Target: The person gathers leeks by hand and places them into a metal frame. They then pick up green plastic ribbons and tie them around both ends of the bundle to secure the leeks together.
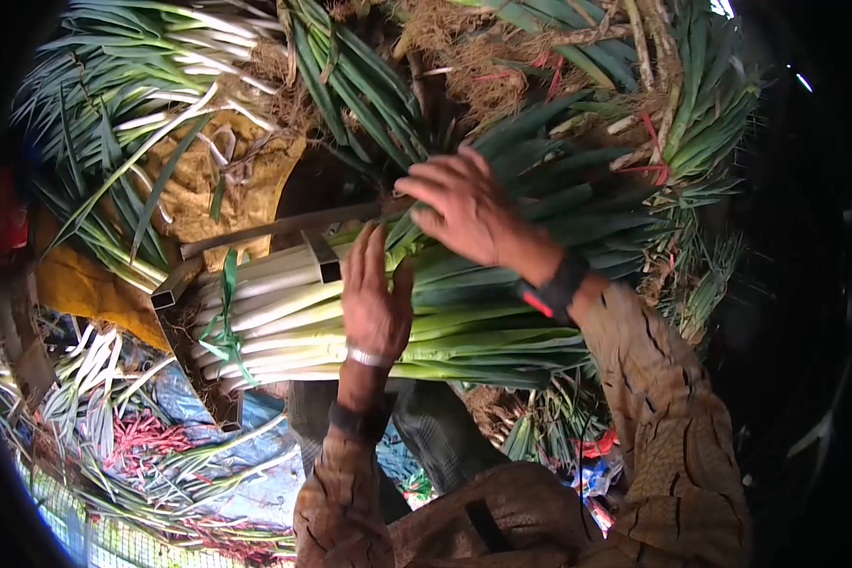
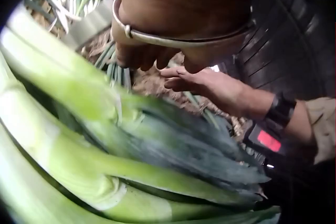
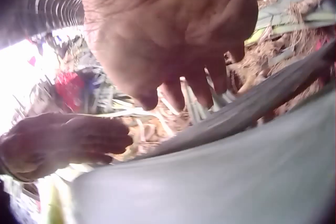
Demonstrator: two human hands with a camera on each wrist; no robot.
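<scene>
A large bundle of leeks (image 1: 284, 317) lies across a metal frame in the head view, its white ends to the left and dark leaves to the right. Green twine (image 1: 225, 327) is tied round the white ends. My left hand (image 1: 377, 308) is over the middle of the bundle, fingers extended and holding nothing. My right hand (image 1: 464, 210) is above the leaves near the bundle's far side, fingers spread and slightly bent, with nothing gripped. In the left wrist view, pale green stalks (image 2: 63, 145) fill the foreground, with the right hand (image 2: 215, 90) beyond.
Loose leeks (image 1: 151, 57) lie at the back left, beside a yellow sheet (image 1: 246, 180). Rooty bundles with red ties (image 1: 658, 151) are at the back right. A metal bar (image 1: 293, 222) runs behind the bundle. Blue sheeting (image 1: 256, 483) and red bits (image 1: 147, 435) are at the lower left.
</scene>
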